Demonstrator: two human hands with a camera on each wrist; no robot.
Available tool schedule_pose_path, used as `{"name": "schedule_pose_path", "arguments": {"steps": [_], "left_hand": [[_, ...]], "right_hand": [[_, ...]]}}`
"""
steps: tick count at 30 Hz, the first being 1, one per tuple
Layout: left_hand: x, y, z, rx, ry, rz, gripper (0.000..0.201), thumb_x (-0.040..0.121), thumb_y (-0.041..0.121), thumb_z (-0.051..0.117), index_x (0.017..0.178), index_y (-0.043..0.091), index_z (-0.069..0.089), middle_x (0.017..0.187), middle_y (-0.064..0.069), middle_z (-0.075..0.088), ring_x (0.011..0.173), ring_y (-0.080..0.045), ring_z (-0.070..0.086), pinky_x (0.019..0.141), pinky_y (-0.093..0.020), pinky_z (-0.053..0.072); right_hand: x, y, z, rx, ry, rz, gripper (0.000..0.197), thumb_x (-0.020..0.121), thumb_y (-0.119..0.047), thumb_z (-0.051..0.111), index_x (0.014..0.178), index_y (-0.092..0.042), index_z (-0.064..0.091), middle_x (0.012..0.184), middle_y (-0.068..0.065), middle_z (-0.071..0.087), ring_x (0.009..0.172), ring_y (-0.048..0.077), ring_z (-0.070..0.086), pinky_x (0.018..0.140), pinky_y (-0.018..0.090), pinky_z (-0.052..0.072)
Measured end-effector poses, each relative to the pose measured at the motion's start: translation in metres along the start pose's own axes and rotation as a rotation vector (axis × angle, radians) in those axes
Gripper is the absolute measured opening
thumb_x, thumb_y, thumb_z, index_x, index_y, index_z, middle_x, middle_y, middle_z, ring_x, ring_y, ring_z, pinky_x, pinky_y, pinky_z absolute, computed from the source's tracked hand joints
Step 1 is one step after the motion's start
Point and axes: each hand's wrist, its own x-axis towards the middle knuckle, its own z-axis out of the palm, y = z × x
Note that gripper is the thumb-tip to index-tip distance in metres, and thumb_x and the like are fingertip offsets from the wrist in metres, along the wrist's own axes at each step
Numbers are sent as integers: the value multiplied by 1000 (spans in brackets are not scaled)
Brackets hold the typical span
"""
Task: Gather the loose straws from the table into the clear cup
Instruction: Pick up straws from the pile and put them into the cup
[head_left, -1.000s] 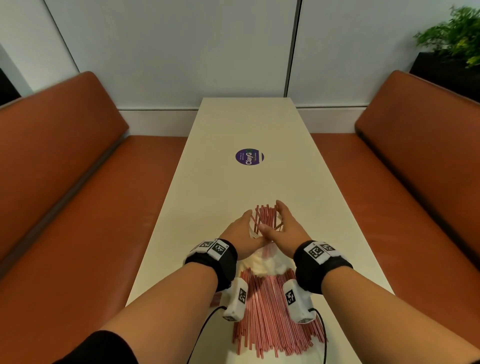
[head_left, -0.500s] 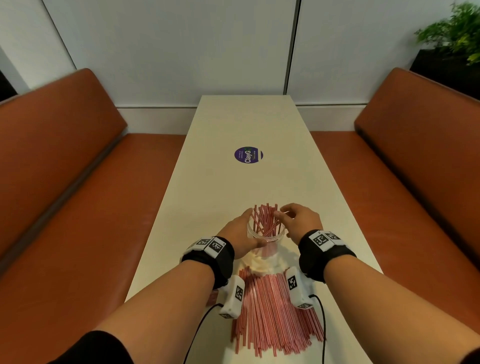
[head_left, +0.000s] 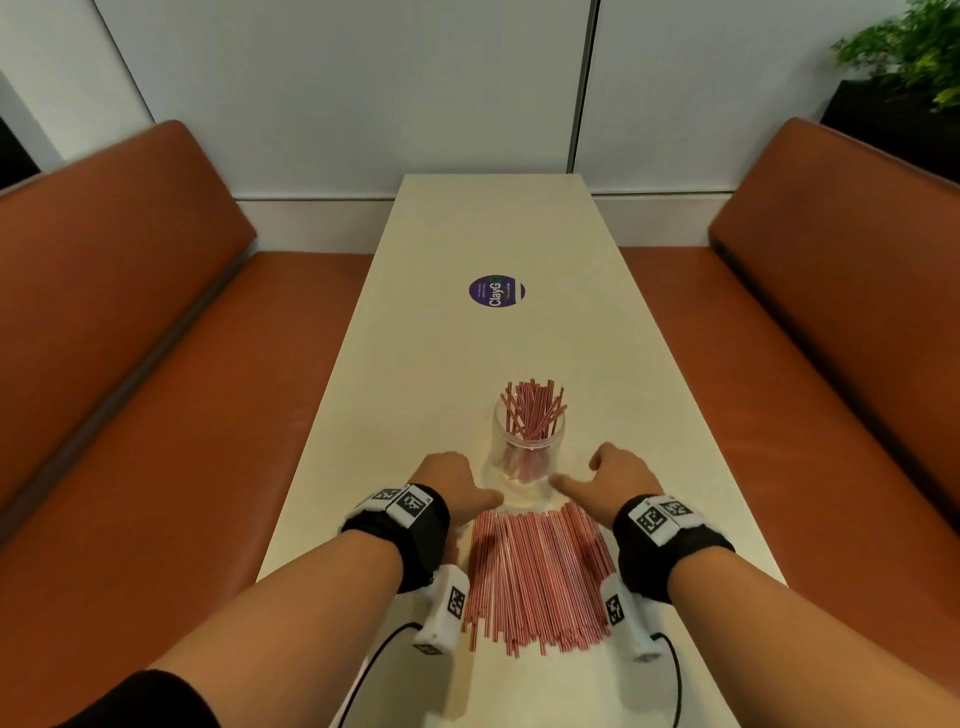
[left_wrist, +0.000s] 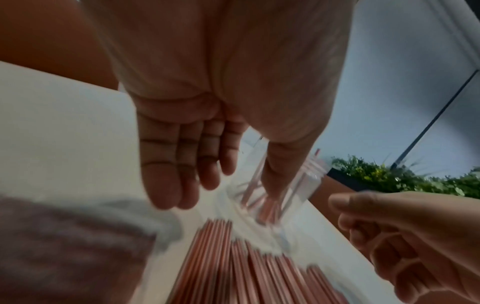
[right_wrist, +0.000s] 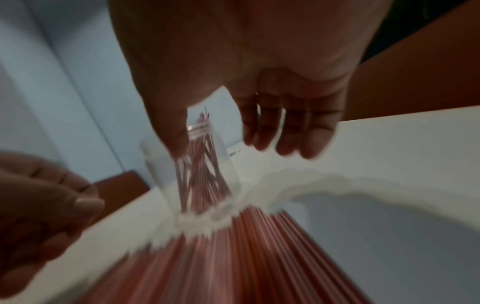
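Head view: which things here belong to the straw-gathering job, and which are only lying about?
Belong to the job:
- loose straws on the table
- clear cup, straws already inside
- left hand and right hand, both empty

Only lying about:
- purple round sticker
- orange benches
- plant

Clear glossy plastic cup (head_left: 527, 452), red-and-white striped paper-looking straws (head_left: 537, 569), smooth matt cream table (head_left: 467, 239), smooth orange leather-like benches (head_left: 156, 415)
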Motion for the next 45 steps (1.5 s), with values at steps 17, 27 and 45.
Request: {"name": "schedule_pose_path", "arguments": {"steps": [17,27,45], "left_hand": [[-22,31,44,5,-72,-28,34,76,47,67,74,15,56,83,-7,65,71,-21,64,60,-25,50],[-22,25,55,-73,-29,-95,32,73,32,72,93,7,67,92,-9,70,78,-25,70,64,-27,58],[-19,9,30,-821,-67,-132,22,100,14,33,118,7,44,80,-15,59,56,-21,56,45,-26,51]], "right_hand": [[-40,8,40,-95,-226,120,59,66,-45,78,108,-10,57,100,5,62,82,21,60,59,25,44],[-39,11,38,-109,-194,91,32,81,-30,66,105,-9,60,94,6,59,78,21,55,63,25,42],[-12,25,20,198,-151,128,18,93,-5,43,111,-4,48,101,14,59,95,32,64,77,36,50]]}}
